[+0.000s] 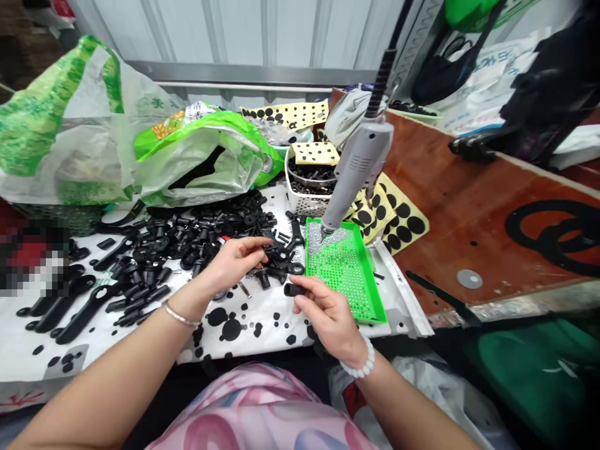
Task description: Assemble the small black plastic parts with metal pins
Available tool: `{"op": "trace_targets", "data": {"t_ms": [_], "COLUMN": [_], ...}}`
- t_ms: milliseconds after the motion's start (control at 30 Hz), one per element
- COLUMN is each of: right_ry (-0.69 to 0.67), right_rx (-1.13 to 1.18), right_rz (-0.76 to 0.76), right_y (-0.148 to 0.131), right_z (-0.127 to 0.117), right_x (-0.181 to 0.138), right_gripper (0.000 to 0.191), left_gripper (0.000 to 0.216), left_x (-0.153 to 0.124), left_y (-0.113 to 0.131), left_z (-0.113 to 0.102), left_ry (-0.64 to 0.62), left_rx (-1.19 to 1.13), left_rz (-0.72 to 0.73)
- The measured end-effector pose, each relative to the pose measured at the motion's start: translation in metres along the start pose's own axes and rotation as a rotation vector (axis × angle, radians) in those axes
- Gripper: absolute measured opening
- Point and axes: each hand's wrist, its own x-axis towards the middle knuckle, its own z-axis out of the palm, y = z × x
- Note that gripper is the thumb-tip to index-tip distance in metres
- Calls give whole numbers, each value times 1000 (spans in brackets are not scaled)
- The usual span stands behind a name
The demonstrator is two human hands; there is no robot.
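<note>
My right hand [328, 312] is closed, holding a short black plastic sleeve [294, 289] between thumb and fingers, just left of the green perforated tray [377, 297]. My left hand [237, 262] reaches over the near right side of a heap of black plastic parts [173, 244]. Its fingers are bent together at the parts, and what they pinch, if anything, is too small to make out. An electric screwdriver [359, 165] hangs with its tip over the tray, where small silver pieces [335, 239] lie. A loose screw [244, 290] rests below my left hand.
Black handle-like parts [91, 309] lie at the left. A white basket [309, 203] of small hardware stands behind the tray, beside sheets of black dot stickers [405, 219]. Plastic bags [206, 156] fill the back left. A brown board [450, 206] rises on the right.
</note>
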Motion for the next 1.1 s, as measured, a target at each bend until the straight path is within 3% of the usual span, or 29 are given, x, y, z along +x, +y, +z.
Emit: {"op": "trace_targets", "data": {"t_ms": [67,167,300,467,533,600,700,767,933,1100], "right_ry": [-1,-6,-84,-319,-365,-366,-377,-370,-244,-205], "right_rx": [-6,-96,-290,-379,-312,-146,192,355,431,281], "right_rz": [-33,-114,-237,-358,-312,-141,177,284,320,224], "right_y": [2,4,1,-1,0,3,6,7,9,14], "right_z": [10,21,31,42,47,52,61,67,74,73], "right_x": [2,6,14,17,15,11,4,-1,-5,-4], "right_gripper": [28,26,27,30,30,28,26,28,30,28], "left_gripper": [41,35,32,37,38,41,40,35,25,27], "left_x": [-22,-51,-83,-105,-109,-111,-113,-114,-118,-119], "left_y": [-7,-14,-16,-12,-11,-9,-9,-10,-17,-21], "left_z": [1,4,4,-3,-7,-10,-11,-9,-5,-1], "left_ry": [14,86,84,-20,-48,-41,62,146,305,222], "left_rx": [-217,-351,-319,-179,-189,-238,-314,-324,-178,73], "left_rz": [-63,-104,-101,-78,-85,-101,-111,-97,-16,31]}}
